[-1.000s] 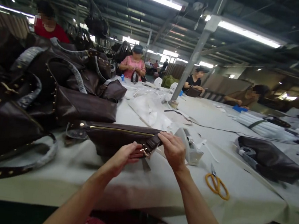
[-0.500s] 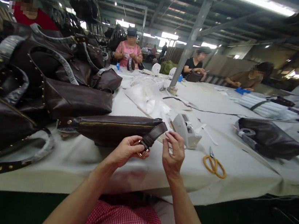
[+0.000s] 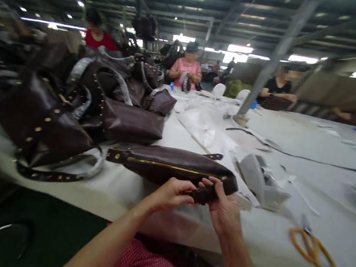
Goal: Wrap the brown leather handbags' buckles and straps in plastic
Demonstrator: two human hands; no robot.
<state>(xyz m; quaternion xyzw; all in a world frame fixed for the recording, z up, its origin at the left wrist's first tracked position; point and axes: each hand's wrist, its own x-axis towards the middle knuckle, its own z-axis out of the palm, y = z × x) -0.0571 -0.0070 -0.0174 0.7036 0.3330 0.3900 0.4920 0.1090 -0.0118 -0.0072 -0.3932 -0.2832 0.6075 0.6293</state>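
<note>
Strap (image 3: 204, 195): partly hidden under the fingers; details beneath them cannot be made out.
Bag (image 3: 165, 156): lies on the counter (image 3: 184, 233) near its front edge, just beyond the hands; underside out of sight.
Left hand (image 3: 175, 193): pinches the strap between thumb and fingers.
Right hand (image 3: 225, 210): thumb and fingers closed on the strap beside the bag's right end.
Right side: scissors (image 3: 314, 250) and tape dispenser (image 3: 263, 184) blurred; dark object at the frame edge cut off.
Left side: bag pile (image 3: 133, 123) near the held bag; bags overlap and hide one another.
Beyond: crumpled clear plastic (image 3: 200, 114); a slanted pole (image 3: 272, 63) blocks some background; seated co-worker in pink (image 3: 186, 71).
Materials: smooth dark-brown, leather-like bag, long and tapered; gold-toned zipper (image 3: 173, 167); pale cloth covering; yellow looped scissor handles.
</note>
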